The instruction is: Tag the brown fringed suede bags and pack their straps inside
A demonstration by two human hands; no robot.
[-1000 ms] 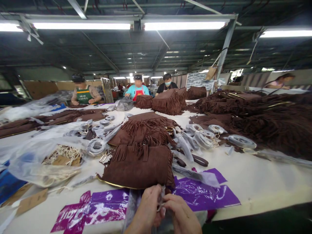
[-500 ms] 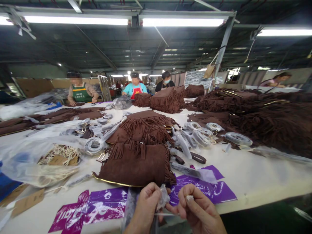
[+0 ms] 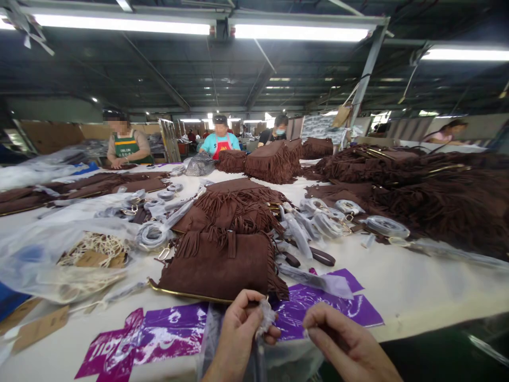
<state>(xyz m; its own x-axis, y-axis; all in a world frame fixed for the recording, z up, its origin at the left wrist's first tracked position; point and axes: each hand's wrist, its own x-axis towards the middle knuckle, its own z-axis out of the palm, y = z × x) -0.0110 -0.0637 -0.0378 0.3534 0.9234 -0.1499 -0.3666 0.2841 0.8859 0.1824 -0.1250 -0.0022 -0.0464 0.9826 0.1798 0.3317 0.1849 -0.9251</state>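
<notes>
My left hand (image 3: pixel 240 326) is closed on a crumpled piece of clear plastic wrap (image 3: pixel 265 317), near the table's front edge. A narrow plastic-covered strip hangs below that hand. My right hand (image 3: pixel 342 337) is held apart to the right, thumb and forefinger pinched; a tiny whitish bit shows at the tips, too small to name. Just beyond my left hand lies a brown suede fringed bag (image 3: pixel 222 268) with a gold zipper along its near edge. Purple printed plastic (image 3: pixel 170 331) is stuck on the table on both sides of my hands.
More fringed bags (image 3: pixel 242 191) are stacked behind, with a large pile (image 3: pixel 437 185) at right. Wrapped coiled straps (image 3: pixel 153 234) lie around them. A clear bag of stringed tags (image 3: pixel 95 252) sits at left. Several co-workers stand across the white table (image 3: pixel 413 281).
My right hand has moved right, away from my left hand, and the thin pale strip between them is gone from view. My left hand has risen slightly with the plastic.
</notes>
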